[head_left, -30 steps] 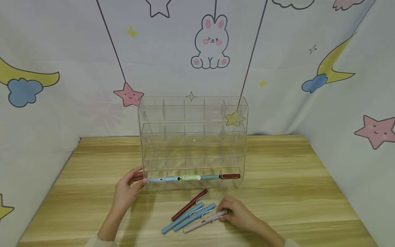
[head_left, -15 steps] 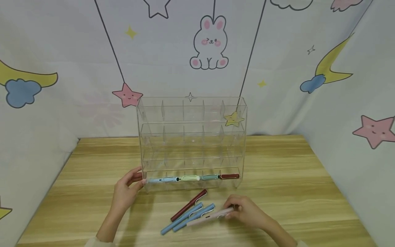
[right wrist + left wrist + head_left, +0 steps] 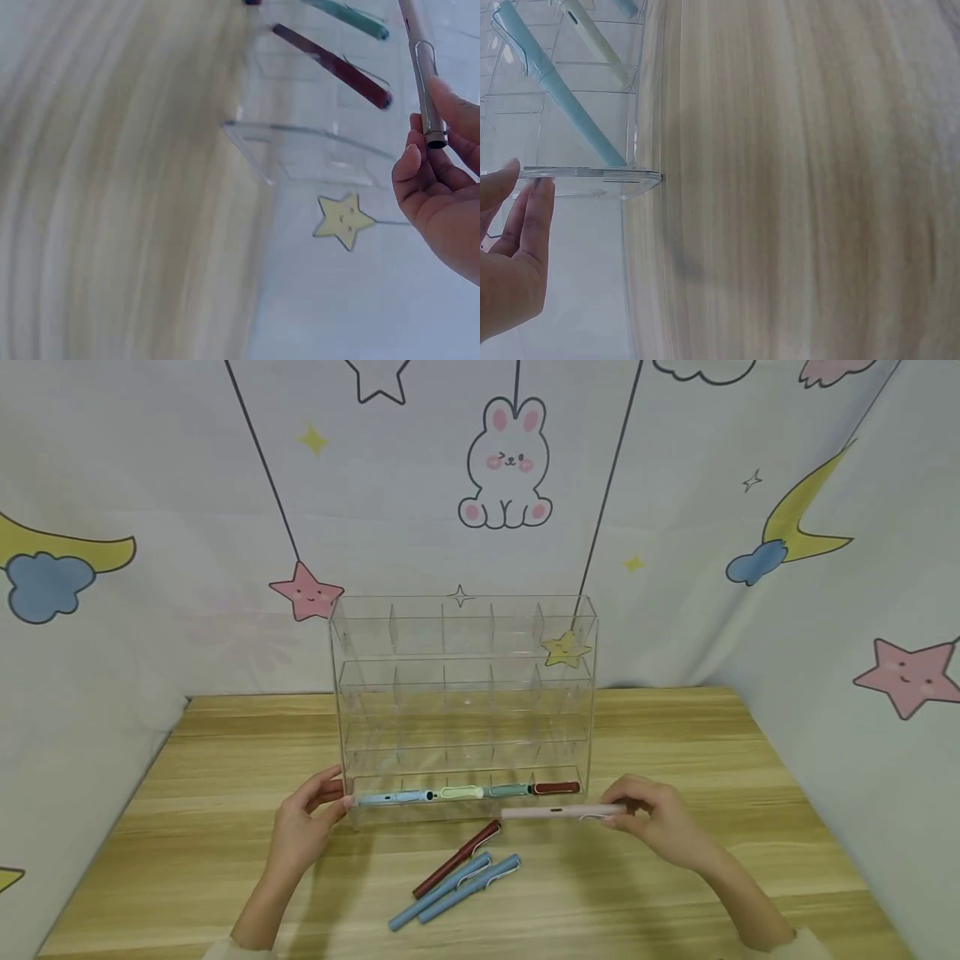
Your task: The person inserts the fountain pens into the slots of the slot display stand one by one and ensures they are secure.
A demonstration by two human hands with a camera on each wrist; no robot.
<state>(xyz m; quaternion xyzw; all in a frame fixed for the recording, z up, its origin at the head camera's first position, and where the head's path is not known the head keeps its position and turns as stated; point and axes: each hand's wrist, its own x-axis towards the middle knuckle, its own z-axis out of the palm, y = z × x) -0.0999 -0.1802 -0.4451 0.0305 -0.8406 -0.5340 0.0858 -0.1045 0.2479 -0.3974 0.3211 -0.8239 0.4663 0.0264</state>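
A clear acrylic pen rack (image 3: pixel 465 683) with several compartments stands upright on the table. My left hand (image 3: pixel 303 822) pinches its left side panel low down, the thumb and fingertips (image 3: pixel 538 225) on opposite faces. In my right hand (image 3: pixel 660 818) is a pale pink pen (image 3: pixel 540 812), held by its capped end. The pen lies almost level in front of the rack's lower right, raised off the table. Along the bottom tier lie a light blue pen (image 3: pixel 393 797), a pale green pen (image 3: pixel 461 792), a teal pen (image 3: pixel 510 790) and a dark red pen (image 3: pixel 557 787).
Another dark red pen (image 3: pixel 456 860) and two blue pens (image 3: pixel 438 893) lie slanted on the wooden table (image 3: pixel 712 752) in front of the rack. Behind hangs a white cloth (image 3: pixel 405 510) printed with a rabbit and stars.
My right hand has lifted the pale pink pen from beside the blue pens and moved it up and right toward the rack, turning it level. The left hand has stayed on the rack's side.
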